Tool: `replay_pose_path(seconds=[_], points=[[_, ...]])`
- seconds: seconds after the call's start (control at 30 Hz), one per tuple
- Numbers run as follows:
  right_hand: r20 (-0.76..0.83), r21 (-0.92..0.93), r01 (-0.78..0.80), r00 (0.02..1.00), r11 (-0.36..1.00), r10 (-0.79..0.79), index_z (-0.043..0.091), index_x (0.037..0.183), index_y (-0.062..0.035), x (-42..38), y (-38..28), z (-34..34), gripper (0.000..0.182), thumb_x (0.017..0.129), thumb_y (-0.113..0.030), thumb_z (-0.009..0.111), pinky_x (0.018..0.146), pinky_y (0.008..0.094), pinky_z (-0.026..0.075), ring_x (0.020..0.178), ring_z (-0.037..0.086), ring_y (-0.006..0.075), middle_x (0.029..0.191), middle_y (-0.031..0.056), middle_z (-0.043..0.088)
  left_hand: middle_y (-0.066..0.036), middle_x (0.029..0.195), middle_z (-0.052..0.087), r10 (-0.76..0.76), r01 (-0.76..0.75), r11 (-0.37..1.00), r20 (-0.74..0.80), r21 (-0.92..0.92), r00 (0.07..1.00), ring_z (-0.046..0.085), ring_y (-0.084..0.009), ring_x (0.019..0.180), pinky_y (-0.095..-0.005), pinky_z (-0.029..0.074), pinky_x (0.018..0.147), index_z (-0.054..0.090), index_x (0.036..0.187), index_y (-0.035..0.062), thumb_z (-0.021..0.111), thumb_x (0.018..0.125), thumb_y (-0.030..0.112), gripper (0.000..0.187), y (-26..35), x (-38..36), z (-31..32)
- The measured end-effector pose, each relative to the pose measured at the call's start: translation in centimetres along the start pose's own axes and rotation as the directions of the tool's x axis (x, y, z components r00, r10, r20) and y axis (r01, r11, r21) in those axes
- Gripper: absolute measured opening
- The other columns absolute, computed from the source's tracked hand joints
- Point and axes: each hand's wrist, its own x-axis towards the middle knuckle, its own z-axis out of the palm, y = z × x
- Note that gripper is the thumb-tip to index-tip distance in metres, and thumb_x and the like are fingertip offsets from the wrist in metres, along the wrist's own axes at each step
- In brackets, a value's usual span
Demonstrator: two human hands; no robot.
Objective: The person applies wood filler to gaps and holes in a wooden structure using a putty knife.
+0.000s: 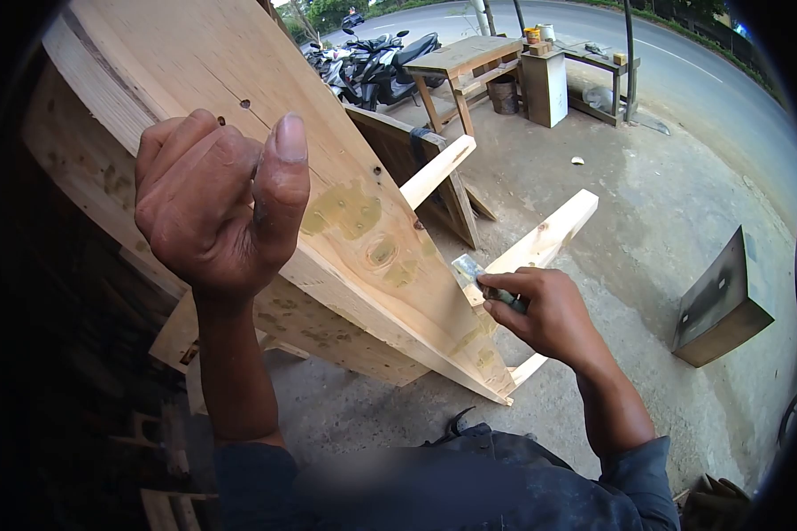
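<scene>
My right hand (545, 311) grips a small putty knife (467, 266) by its dark handle. Its short, smeared blade points up and left, beside the right edge of a wide pine board (328, 168). Tan filler patches (343, 211) mark the board around knots and small holes. Close to the camera, my left hand (217, 199) is raised in front of the board with fingers curled in and thumb standing up. What those fingers hold, if anything, is hidden.
Pale wooden bars (545, 234) stick out beyond the board's right side. A grey box-like block (724, 301) stands on the concrete floor at right. Behind are a wooden workbench (463, 56), a white cabinet (545, 88), parked motorbikes (385, 66) and a road (673, 53).
</scene>
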Motion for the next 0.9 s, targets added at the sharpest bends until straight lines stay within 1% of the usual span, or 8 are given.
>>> replay_pose_path(seconds=[0.03, 0.07, 0.1, 0.13, 0.3, 0.37, 0.8, 0.9], points=[[0.000, 0.000, -0.002, 1.000, 1.000, 0.002, 0.072, 0.121, -0.0104, 0.1, -0.2, -0.1, 0.032, 0.090, -0.019, 0.070, 0.065, 0.0350, 0.052, 0.070, 0.067, 0.0254, 0.077, 0.0103, 0.068, 0.000, 0.048, 0.038, -0.005, 0.005, 1.000, -0.002, 0.000, 1.000, 0.035, -0.0167, 0.045, -0.0320, 0.032, 0.059, 0.048, 0.055, 0.0095, 0.072, 0.081, 0.005, 0.035, 0.0, 0.0, 0.0], [-0.024, 0.303, -0.070, 0.996, 0.950, 0.081, 0.071, 0.122, -0.0079, 0.3, -0.9, -0.3, 0.032, 0.091, -0.017, 0.070, 0.065, 0.0307, 0.051, 0.068, 0.064, 0.0180, 0.076, 0.0070, 0.068, 0.000, 0.048, 0.038, -0.009, 0.009, 1.000, -0.003, 0.001, 1.000, 0.035, -0.0166, 0.045, -0.0320, 0.032, 0.059, 0.048, 0.055, 0.0094, 0.072, 0.081, 0.004, 0.035, 0.1, 0.0, 0.0], [-0.024, 0.580, -0.119, 0.986, 0.806, 0.163, 0.070, 0.123, -0.0054, 0.5, -1.4, -0.4, 0.032, 0.093, -0.015, 0.070, 0.064, 0.0264, 0.050, 0.067, 0.062, 0.0107, 0.075, 0.0036, 0.067, 0.000, 0.048, 0.038, -0.010, 0.010, 1.000, -0.001, -0.001, 1.000, 0.035, -0.0166, 0.045, -0.0320, 0.032, 0.059, 0.048, 0.055, 0.0094, 0.072, 0.081, 0.004, 0.035, 0.1, -0.1, -0.1], [-0.018, 0.721, -0.086, 0.990, 0.688, 0.143, 0.067, 0.126, -0.0019, 0.7, -1.7, -0.3, 0.034, 0.095, -0.014, 0.070, 0.063, 0.0217, 0.046, 0.067, 0.054, 0.0032, 0.075, -0.0013, 0.063, 0.001, 0.048, 0.038, -0.015, 0.015, 1.000, 0.004, -0.001, 1.000, 0.035, -0.0165, 0.045, -0.0320, 0.032, 0.059, 0.048, 0.055, 0.0092, 0.072, 0.081, 0.004, 0.035, 0.2, 0.0, -0.1], [-0.003, 0.791, -0.078, 0.991, 0.607, 0.132, 0.065, 0.129, -0.0012, 1.7, -2.9, 0.5, 0.036, 0.096, -0.016, 0.069, 0.062, 0.0216, 0.047, 0.067, 0.057, 0.0036, 0.076, -0.0006, 0.065, 0.000, 0.048, 0.038, -0.005, 0.005, 1.000, -0.005, -0.016, 1.000, 0.034, -0.0166, 0.045, -0.0319, 0.031, 0.059, 0.049, 0.055, 0.0087, 0.071, 0.081, 0.004, 0.034, 0.1, 0.0, 0.1], [0.056, 0.802, -0.132, 0.988, 0.582, 0.146, 0.066, 0.129, -0.0014, 1.9, -3.0, 0.6, 0.037, 0.096, -0.017, 0.069, 0.062, 0.0212, 0.048, 0.066, 0.058, 0.0034, 0.076, -0.0004, 0.065, 0.000, 0.048, 0.038, -0.007, 0.007, 1.000, -0.006, -0.008, 1.000, 0.034, -0.0168, 0.045, -0.0318, 0.031, 0.059, 0.049, 0.055, 0.0085, 0.071, 0.081, 0.004, 0.034, 0.1, 0.0, 0.0], [0.080, 0.756, -0.118, 0.993, 0.644, 0.089, 0.068, 0.124, 0.0000, 2.9, -2.8, 0.4, 0.035, 0.095, -0.019, 0.070, 0.064, 0.0222, 0.048, 0.068, 0.056, 0.0033, 0.074, -0.0010, 0.065, 0.001, 0.048, 0.037, -0.008, 0.008, 1.000, -0.003, 0.004, 1.000, 0.033, -0.0157, 0.045, -0.0317, 0.031, 0.059, 0.047, 0.055, 0.0090, 0.071, 0.081, 0.004, 0.036, 0.0, -0.1, 0.0], [0.079, 0.730, -0.107, 0.994, 0.675, 0.073, 0.069, 0.123, -0.0009, 3.8, -2.3, 0.5, 0.035, 0.094, -0.020, 0.071, 0.064, 0.0239, 0.049, 0.068, 0.056, 0.0046, 0.076, 0.0011, 0.067, 0.001, 0.048, 0.037, -0.012, 0.012, 1.000, -0.022, -0.007, 1.000, 0.033, -0.0161, 0.045, -0.0318, 0.031, 0.059, 0.047, 0.055, 0.0089, 0.072, 0.081, 0.004, 0.036, 0.1, -0.1, 0.2]])
